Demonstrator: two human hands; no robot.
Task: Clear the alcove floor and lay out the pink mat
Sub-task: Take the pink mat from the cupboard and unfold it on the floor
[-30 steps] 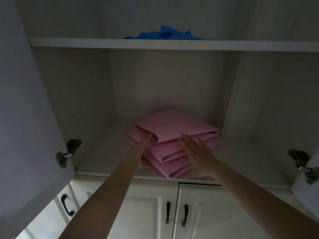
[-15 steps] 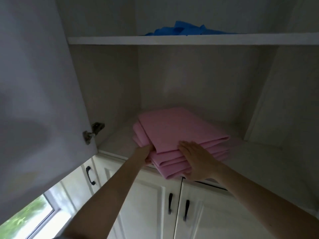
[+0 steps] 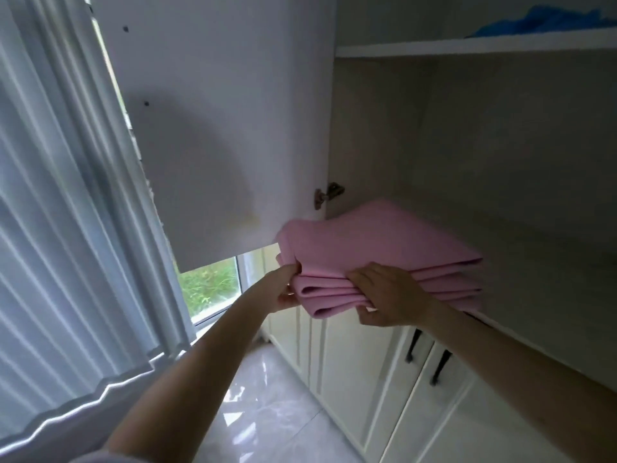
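Note:
A folded pink mat [image 3: 377, 242] in several layers sticks out past the front edge of the open cupboard's lower shelf [image 3: 551, 279]. My left hand [image 3: 283, 289] grips its left front corner, thumb on top and fingers underneath. My right hand [image 3: 387, 299] grips the front folds, fingers over the top layers and thumb below. Most of the mat hangs over the lower cabinet doors, held up by both hands.
The open cupboard door [image 3: 217, 128] stands close on the left of the mat. A blue cloth [image 3: 547, 23] lies on the upper shelf. White lower cabinets with black handles [image 3: 410, 345] run below. Pale curtains [image 3: 66, 228] and a window [image 3: 210, 289] are at left, glossy tile floor [image 3: 267, 396] beneath.
Both hands went from resting on the mat to gripping it, and the mat slid forward off the shelf. My view swung left, bringing curtains, window and floor into sight.

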